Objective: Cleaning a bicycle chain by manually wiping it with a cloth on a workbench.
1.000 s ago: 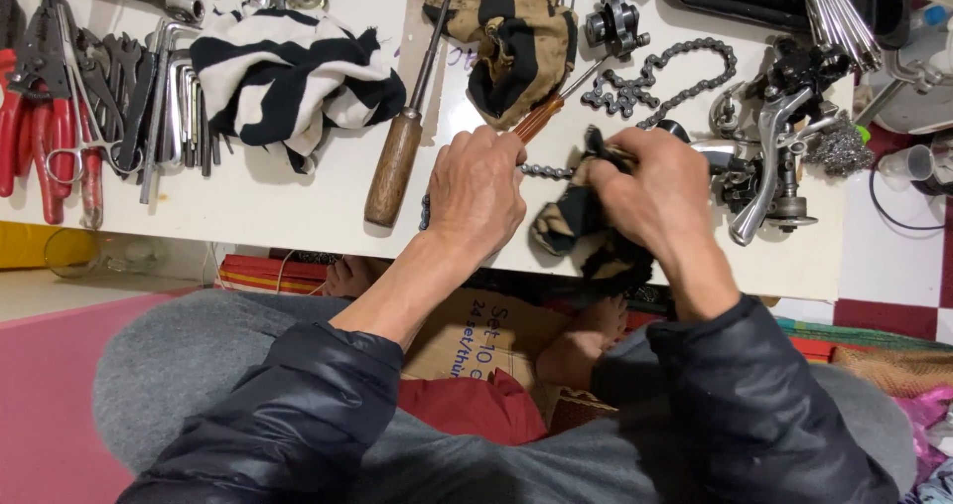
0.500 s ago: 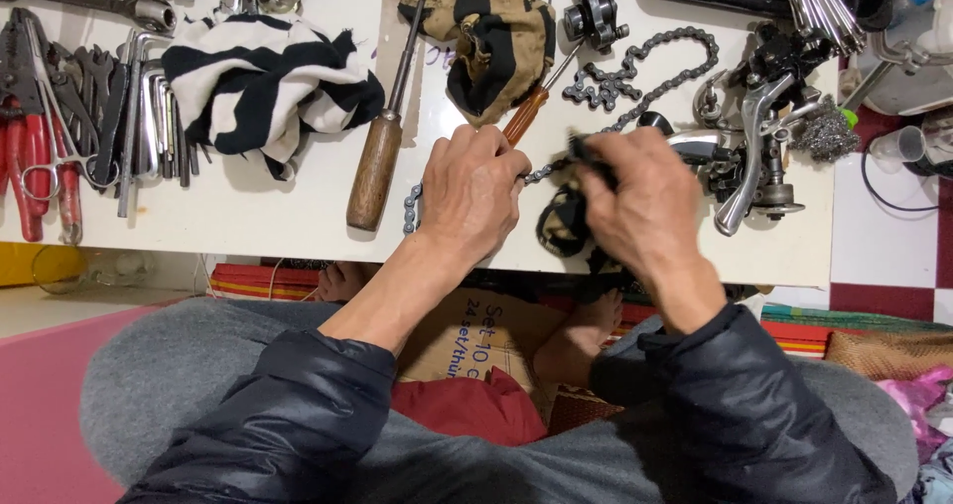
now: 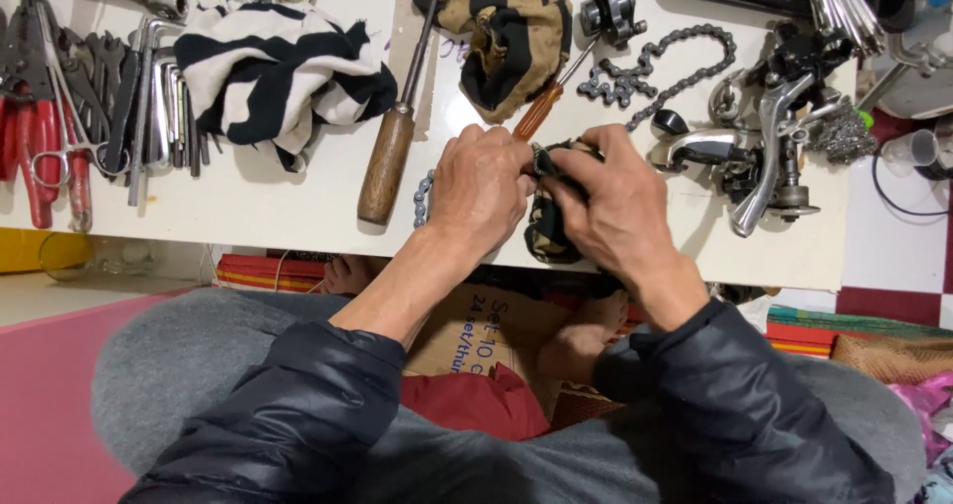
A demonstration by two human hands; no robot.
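White counter [image 3: 298, 206] strewn with bike parts and tools; both hands work a dark rag at its near edge.
Left hand [image 3: 481, 191] and right hand [image 3: 611, 201] have fingers pressed together, pinching the dark rag [image 3: 546, 228] around a chain [image 3: 424, 198]. Judged: wiping the chain; next calls for feeding fresh links through the rag.

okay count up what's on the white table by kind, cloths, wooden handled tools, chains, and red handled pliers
Cloths: 3, the striped cloth, the tan and black rag, the dark rag between the left hand and right hand.
Wooden-handled tools: 2, brown handle, orange handle.
Chains: 2, loose chain, chain by the left hand.
Red-handled pliers: 1.
Total: 8.
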